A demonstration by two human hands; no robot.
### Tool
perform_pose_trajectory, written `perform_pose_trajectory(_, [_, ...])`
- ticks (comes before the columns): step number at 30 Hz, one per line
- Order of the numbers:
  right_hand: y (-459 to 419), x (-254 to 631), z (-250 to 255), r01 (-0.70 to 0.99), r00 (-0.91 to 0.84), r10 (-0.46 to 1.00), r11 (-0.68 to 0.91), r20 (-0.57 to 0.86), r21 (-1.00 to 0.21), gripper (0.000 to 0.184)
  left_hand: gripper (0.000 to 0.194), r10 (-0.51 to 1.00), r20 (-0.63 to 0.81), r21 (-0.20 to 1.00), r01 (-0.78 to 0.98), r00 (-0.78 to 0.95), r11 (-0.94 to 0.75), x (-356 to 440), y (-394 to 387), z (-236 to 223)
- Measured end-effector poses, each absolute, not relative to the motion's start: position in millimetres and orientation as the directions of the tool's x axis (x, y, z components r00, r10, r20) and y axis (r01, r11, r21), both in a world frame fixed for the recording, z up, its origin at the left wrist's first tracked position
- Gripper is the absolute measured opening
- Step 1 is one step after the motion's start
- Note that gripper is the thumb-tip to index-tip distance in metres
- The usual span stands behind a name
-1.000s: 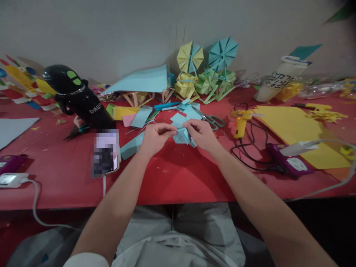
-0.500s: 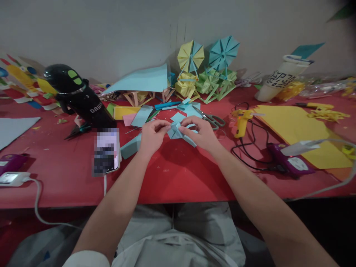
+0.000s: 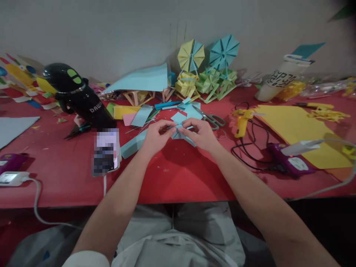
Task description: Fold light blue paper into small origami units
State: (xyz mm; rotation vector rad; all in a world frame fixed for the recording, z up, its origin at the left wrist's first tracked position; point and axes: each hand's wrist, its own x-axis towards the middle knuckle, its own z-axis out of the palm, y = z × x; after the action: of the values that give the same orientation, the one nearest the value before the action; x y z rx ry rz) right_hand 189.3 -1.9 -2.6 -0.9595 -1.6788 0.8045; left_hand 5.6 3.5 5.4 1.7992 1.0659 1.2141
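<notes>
A small folded piece of light-blue paper point(image 3: 178, 132) is pinched between my two hands, above the red table in front of me. My left hand point(image 3: 159, 134) grips its left side with thumb and fingertips. On the right side, my right hand point(image 3: 198, 132) pinches it the same way, and the two thumbs nearly meet. The fingers cover part of the folds. Just beyond lie loose blue paper pieces point(image 3: 192, 109) and grey-handled scissors point(image 3: 213, 120). A blue paper strip point(image 3: 133, 144) lies beside my left hand.
Folded paper models point(image 3: 210, 81) stand against the wall. At left are a black bottle point(image 3: 80, 96) and a phone point(image 3: 105, 152) on a cable. To the right, a yellow glue gun point(image 3: 241, 122), a purple power strip point(image 3: 292, 161), yellow sheets point(image 3: 303, 133) and a white cup point(image 3: 280, 79).
My left hand has shifted slightly right, closer to my right hand. Its thumb now lies farther over the folded blue paper.
</notes>
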Motion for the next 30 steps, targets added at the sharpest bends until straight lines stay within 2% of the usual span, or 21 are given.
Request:
perform_pose_trajectory(11, [-2.2, 186.6, -3.9, 0.183, -0.202, 0.883, 0.459, 0.424, -0.869, 0.024, 0.005, 0.905, 0.370, 0.878, 0.239, 0.208, -0.414, 4.8, 4.4, 4.3])
perform_pose_trajectory(21, [-5.4, 185.9, -1.8, 0.257, -0.221, 0.867, 0.494, 0.447, -0.831, 0.021, 0.007, 0.894, 0.367, 0.858, 0.278, 0.258, -0.433, 5.7, 3.5, 3.5])
perform_pose_trajectory(30, [-5.8, 186.6, -0.3, 0.276, -0.240, 0.879, 0.469, 0.413, -0.839, 0.027, 0.006, 0.897, 0.375, 0.833, 0.338, 0.234, -0.437, 8.6, 1.4, 3.7])
